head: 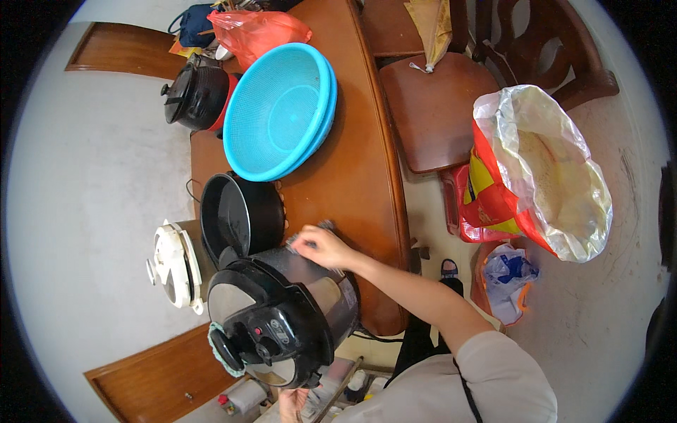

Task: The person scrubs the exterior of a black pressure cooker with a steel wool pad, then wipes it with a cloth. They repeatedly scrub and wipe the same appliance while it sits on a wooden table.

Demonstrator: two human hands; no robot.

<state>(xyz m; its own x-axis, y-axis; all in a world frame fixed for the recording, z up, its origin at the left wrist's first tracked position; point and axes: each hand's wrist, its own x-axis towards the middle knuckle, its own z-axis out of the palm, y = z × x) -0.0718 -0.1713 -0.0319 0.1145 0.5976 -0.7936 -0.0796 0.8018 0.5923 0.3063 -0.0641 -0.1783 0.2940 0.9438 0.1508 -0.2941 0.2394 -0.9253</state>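
A black electric pressure cooker (275, 322) stands at the near left end of the wooden table, its lid on and a pale green cloth (225, 349) around the lid handle. At the cooker's metal side, my right hand (322, 247) has its fingers closed on a small grey thing (292, 243), blurred, perhaps a cloth or scouring pad. My left hand (294, 402) is at the cooker's far edge; the lid hides most of it, and its grip does not show. Beside the cooker sits a black inner pot (264, 211), uncovered.
Blue plastic colanders (277, 111), nested, lie on the table (359, 143), with a red plastic bag (259, 34) and black lidded pot (198, 98) beyond. A white-lidded cooker (177, 264) is near the wall. A chair (439, 111) and large bag of grain (539, 174) stand alongside.
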